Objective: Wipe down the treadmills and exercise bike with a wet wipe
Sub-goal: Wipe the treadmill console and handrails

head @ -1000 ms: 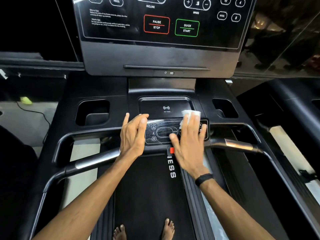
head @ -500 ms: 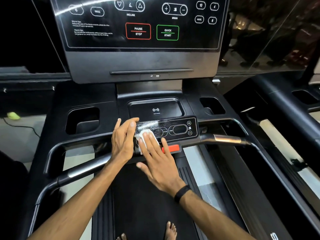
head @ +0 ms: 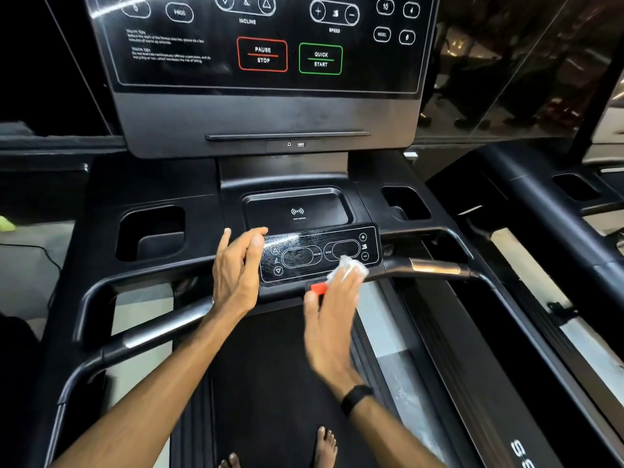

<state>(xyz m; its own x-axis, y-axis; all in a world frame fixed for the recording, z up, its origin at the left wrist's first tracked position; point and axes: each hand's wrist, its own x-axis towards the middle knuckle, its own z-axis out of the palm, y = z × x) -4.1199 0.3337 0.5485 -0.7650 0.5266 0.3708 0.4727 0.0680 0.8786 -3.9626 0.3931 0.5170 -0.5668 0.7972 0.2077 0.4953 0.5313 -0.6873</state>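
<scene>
Wet streaks already covered the small control panel [head: 320, 253], where the right hand [head: 332, 319] pressed the wet wipe [head: 349, 269] under flat, close-set fingers near its lower right edge, the left hand [head: 238, 265] resting straight-fingered at its left edge, so I judged the rest of the treadmill [head: 101, 292] and other machines remained.

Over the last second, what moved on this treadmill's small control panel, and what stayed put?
The right hand swept the crumpled white wet wipe from the glossy black lower control panel's right side to its left end, then back to the lower right corner, beside the red safety clip. The left hand stayed resting at the panel's left edge.
</scene>
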